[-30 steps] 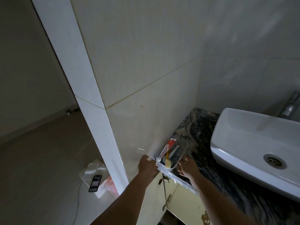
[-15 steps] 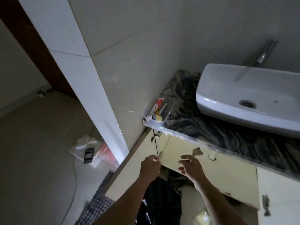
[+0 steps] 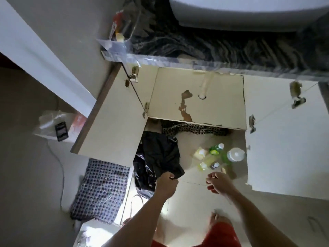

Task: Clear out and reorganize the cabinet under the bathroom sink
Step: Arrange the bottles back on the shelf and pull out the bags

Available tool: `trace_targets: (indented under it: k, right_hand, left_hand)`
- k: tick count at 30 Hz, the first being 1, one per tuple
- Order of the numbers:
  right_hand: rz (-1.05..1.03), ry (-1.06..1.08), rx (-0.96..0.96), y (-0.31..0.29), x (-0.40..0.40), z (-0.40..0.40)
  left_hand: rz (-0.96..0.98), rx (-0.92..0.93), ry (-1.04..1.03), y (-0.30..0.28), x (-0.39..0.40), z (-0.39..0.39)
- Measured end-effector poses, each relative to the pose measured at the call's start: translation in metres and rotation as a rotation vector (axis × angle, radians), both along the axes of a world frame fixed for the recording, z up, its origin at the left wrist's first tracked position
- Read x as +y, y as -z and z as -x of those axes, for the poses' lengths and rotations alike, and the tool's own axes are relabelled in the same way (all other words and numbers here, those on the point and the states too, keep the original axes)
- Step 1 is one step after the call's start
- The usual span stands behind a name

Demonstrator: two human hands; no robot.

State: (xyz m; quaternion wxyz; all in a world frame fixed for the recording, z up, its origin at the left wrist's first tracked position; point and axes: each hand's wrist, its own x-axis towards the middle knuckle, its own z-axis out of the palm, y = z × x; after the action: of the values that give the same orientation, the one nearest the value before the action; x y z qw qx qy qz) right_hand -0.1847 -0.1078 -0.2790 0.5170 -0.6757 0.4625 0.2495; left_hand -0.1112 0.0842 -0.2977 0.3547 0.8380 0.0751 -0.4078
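Below the sink, between the two open doors of the cabinet, we have both hands at the near edge of the opening. Our left hand is closed on the near corner of a black garment, which lies crumpled on the left side of the cabinet floor and spills over a black plastic bag at the left door's foot; its length runs from our fist away toward the far left, where a patterned cloth lies across the back under the shelf. Our right hand holds nothing, fingers loosely curled and half open, and hovers just near of the cluster of bottles on the right side of the floor: a green bottle, a wide white-capped container and smaller pale ones beside them. The bottles lie just beyond the right hand and a little to its right, well apart from the left hand, so we judge the right hand the one to take them, reaching straight away from us. The garment should come out by a pull toward us, along its own length. On the desk above, a clear tray with a toothpaste tube sits at the far left corner.
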Motion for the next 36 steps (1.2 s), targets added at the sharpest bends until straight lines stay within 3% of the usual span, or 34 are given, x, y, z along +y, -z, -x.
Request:
trace_targets:
  k: [3,9,17,20,23,28,36]
  right_hand:
    - [0.001,-0.010,0.021,0.035,-0.034,0.018]
    - [0.077,-0.024,-0.010,0.148,-0.103,0.034]
    - [0.504,-0.268,0.018,0.294,-0.184,0.021]
    - [0.487,-0.244,0.100,0.346,-0.210,0.022]
    - [0.535,-0.195,0.063,0.405,-0.231,0.027]
    - [0.631,0.137,-0.262,0.459,-0.250,0.025]
    - [0.571,0.372,-0.453,0.444,-0.259,0.011]
  left_hand:
    - [-0.007,0.070,-0.026,0.035,-0.036,0.023]
    - [0.026,0.127,0.000,0.156,-0.115,0.068]
    - [0.202,-0.068,0.218,0.332,-0.215,0.046]
    - [0.335,-0.110,0.362,0.381,-0.269,0.037]
    - [0.483,-0.204,0.390,0.412,-0.313,0.028]
    - [0.689,-0.274,0.352,0.443,-0.349,0.017]
    - [0.412,-0.249,0.463,0.432,-0.379,0.000]
